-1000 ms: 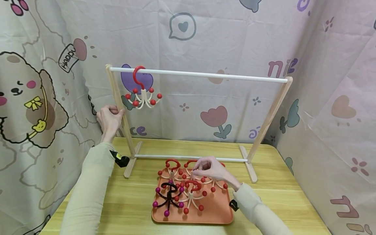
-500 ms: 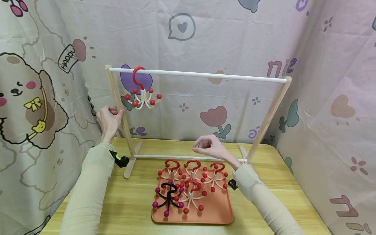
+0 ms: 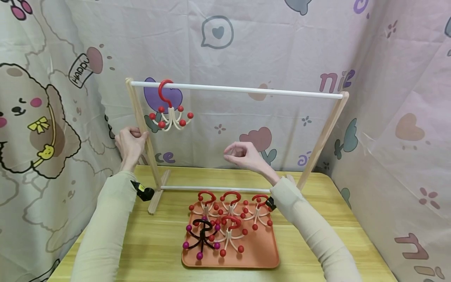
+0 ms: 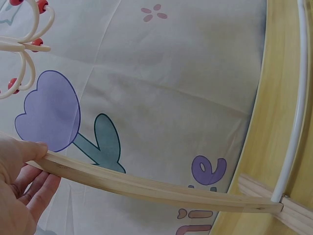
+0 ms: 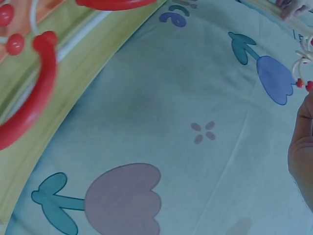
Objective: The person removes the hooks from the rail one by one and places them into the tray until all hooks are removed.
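My left hand pinches the left wooden post of a rack between thumb and fingers. From the rack's white upper rod hangs a red-hooked claw hanger with cream arms and red ball tips. My right hand is raised in front of the rack, its fingers loosely bent and nothing seen between them. Below it, an orange tray bears several more red-hooked hangers and one black hanger with purple balls. In the right wrist view, red hooks show at the left and the right hand is partly cut off.
The rack's lower white rod runs just behind the tray. The right post leans at the far side of the wooden table. A printed cloth hangs around the back and sides.
My right hand has risen from above the tray's hangers and drifted slightly left, with no hanger in it. The left hand stays on the post, and the hung hanger has not moved.
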Tool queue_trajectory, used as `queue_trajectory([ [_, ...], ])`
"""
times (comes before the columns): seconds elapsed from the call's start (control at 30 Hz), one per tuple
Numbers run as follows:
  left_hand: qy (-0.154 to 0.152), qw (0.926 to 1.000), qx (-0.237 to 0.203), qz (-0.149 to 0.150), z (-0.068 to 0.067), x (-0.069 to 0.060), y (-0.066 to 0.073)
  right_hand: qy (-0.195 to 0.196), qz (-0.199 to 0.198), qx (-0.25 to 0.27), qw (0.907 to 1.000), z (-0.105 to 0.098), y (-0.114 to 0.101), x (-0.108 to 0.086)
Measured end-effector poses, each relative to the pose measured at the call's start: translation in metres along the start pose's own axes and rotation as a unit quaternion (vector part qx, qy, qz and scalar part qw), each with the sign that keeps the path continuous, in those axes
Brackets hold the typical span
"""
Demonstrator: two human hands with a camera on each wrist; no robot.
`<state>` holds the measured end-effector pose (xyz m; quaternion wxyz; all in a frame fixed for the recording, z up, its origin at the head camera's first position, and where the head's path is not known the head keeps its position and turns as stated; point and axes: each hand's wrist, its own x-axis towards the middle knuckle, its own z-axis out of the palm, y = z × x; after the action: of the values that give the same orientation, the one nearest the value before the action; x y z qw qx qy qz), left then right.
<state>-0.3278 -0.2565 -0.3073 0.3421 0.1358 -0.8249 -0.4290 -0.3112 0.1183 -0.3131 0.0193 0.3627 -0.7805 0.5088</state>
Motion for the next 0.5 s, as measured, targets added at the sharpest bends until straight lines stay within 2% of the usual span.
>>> queue_trajectory([
  [0.5, 0.000, 1.0000, 0.002, 0.003, -0.001, -0.002, 0.001, 0.044, -0.003, 0.035, 0.9984, 0.008, -0.030, 0.036],
])
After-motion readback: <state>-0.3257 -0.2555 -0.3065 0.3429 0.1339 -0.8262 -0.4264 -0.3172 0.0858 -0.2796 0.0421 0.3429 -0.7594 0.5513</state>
